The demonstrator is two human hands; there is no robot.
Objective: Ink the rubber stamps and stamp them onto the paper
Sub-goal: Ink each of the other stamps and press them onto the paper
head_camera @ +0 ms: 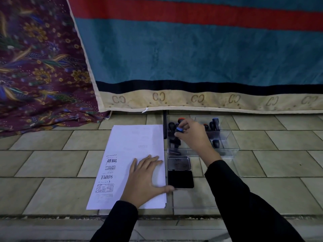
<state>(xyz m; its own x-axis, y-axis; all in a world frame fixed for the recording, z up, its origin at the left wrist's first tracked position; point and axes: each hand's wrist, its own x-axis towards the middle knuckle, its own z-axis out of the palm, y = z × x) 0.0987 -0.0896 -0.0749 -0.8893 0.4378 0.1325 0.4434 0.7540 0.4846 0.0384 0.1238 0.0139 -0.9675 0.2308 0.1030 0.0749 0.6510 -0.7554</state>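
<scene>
Right hand (195, 135) is reached out over the clear tray (232, 151), fingers (183, 127) pinched closed on the blue cap of a rubber stamp (179, 130); stamp stands roughly upright, long axis vertical, body hanging below the fingertips over the tray's left compartment. Whether its base is clear of the tray floor cannot be told. More stamps stand beyond and to the right of the fingers, dark handles, some with orange or blue tops. Open ink pad (180, 179) lies on the tiled floor nearer the person than the gripping fingers, almost straight back toward the body, its lid (179, 163) hinged open between pad and tray. Paper (136, 145) lies left of the fingers, just beside tray and pad, with several impressions already on its near left part (AIR MAIL, EXPRESS, SAMPLE). Left hand (146, 179) is spread flat, palm down, on the near right part of the sheet, holding nothing, thumb reaching off the paper's edge to the pad's near corner. Judgement: right hand does the inking; the move is a short pull toward the body and down onto the pad, then leftward onto the paper's bare area.
</scene>
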